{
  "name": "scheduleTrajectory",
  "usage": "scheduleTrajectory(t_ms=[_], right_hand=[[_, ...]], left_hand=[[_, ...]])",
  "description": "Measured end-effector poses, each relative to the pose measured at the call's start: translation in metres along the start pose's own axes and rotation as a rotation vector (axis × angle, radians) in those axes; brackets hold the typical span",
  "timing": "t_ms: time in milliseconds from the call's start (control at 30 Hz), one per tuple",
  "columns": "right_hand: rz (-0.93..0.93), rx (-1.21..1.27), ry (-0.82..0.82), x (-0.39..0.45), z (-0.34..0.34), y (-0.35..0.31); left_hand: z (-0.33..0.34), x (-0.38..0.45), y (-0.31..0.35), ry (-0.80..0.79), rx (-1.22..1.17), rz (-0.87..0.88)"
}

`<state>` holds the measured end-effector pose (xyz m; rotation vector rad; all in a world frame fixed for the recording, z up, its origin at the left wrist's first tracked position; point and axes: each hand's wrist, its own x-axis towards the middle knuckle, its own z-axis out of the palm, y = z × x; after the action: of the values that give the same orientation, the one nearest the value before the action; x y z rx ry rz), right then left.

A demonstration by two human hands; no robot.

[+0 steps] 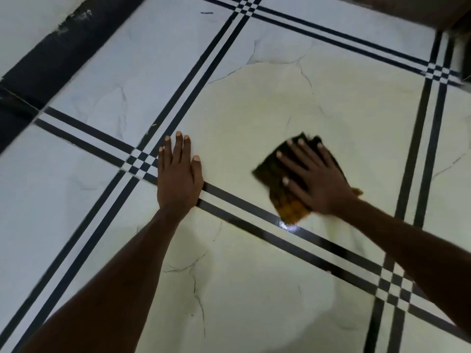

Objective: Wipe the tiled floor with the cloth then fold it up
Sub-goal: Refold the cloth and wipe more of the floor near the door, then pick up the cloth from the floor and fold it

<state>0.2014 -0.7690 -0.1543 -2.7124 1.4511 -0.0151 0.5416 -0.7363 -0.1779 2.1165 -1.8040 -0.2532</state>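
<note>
forearms: both mine, bare, reach in from the bottom edge, left one from bottom-left, right one from the right side.
floor (254,289): pale glossy tiles with thin dark veins, double black stripes along the joints, small checker squares where stripes cross.
glare (288,223): small bright spot on the stripe just below the cloth.
left hand (178,174): flat on the floor, palm down, fingers straight and close together, thumb out to the right. Holds nothing. Heel of the hand sits on the double stripe, fingertips on the tile past it, checker crossing just to its left.
right hand (314,179): flat, palm down, fingers spread, pressing on top of the cloth. Not curled around it, just pinning it to the floor.
cloth (290,207): dark with orange-yellow patches, crumpled flat under my right hand, on the tile just past the stripe. Edges stick out beyond the fingertips, left of the thumb and below the palm; a small orange bit shows right of the wrist. Blurred, can't read the pattern.
hands: well apart, bare tile between them.
far left: wide black band (63,52) runs diagonally along the floor edge, white surface beyond it.
far right: dark brown mass (407,8) at the top corner, too blurred to tell what.
</note>
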Motion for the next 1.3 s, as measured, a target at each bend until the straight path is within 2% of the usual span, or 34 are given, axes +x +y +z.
scheduleTrajectory(t_ms=[67,133,167,267,333,400,467,533,600,667,733,800,833,900,1000,1067,1167,1300], right_hand=[[0.260,0.042,0.060,0.052,0.003,-0.004],[0.357,0.081,0.068,0.088,0.006,-0.037],[0.321,0.080,0.072,0.092,0.007,-0.060],[0.016,0.074,0.049,0.045,0.011,-0.119],[-0.125,0.086,-0.005,-0.015,0.006,-0.123],[-0.198,0.092,-0.050,-0.057,0.003,-0.091],[-0.128,0.057,-0.043,-0.064,0.002,-0.040],[0.042,0.061,-0.001,-0.039,0.005,-0.001],[0.263,0.096,0.030,0.006,0.006,0.007],[0.433,0.136,0.049,0.047,0.006,-0.012],[0.401,0.176,0.035,0.070,0.006,-0.046],[0.257,0.238,0.020,0.066,0.009,-0.077],[0.211,0.281,0.030,0.055,0.008,-0.087],[0.235,0.451,0.076,0.028,0.003,-0.095],[0.404,0.884,0.168,-0.011,-0.017,-0.088],[0.548,1.150,0.233,-0.028,-0.030,-0.075],[0.745,1.312,0.340,-0.037,-0.046,-0.052],[0.904,1.430,0.464,-0.038,-0.049,-0.032]], left_hand=[[0.000,0.000,-0.001,-0.001,0.000,0.000],[0.001,0.001,-0.002,-0.006,-0.007,0.003],[0.000,0.000,-0.002,-0.007,-0.010,0.006],[-0.001,0.000,-0.004,-0.001,-0.018,0.014],[-0.003,0.000,-0.001,0.002,-0.031,0.014],[-0.004,0.000,0.000,-0.001,-0.036,0.004],[-0.003,-0.001,0.000,-0.003,-0.026,0.006],[-0.001,0.000,0.001,-0.006,-0.022,0.004],[0.000,0.000,0.002,0.008,-0.029,0.001],[0.001,-0.001,0.003,0.029,-0.037,0.008],[-0.002,-0.003,0.006,0.051,-0.055,-0.010],[-0.005,-0.004,0.019,0.048,-0.120,-0.041],[-0.008,-0.004,0.031,0.022,-0.138,-0.028],[-0.007,-0.004,0.061,-0.070,-0.163,0.043],[-0.004,-0.009,0.107,-0.231,-0.241,0.052],[0.003,-0.012,0.124,-0.275,-0.235,0.072],[0.003,-0.010,0.146,-0.327,-0.319,0.050],[-0.022,0.000,0.169,-0.458,-0.598,-0.063]])
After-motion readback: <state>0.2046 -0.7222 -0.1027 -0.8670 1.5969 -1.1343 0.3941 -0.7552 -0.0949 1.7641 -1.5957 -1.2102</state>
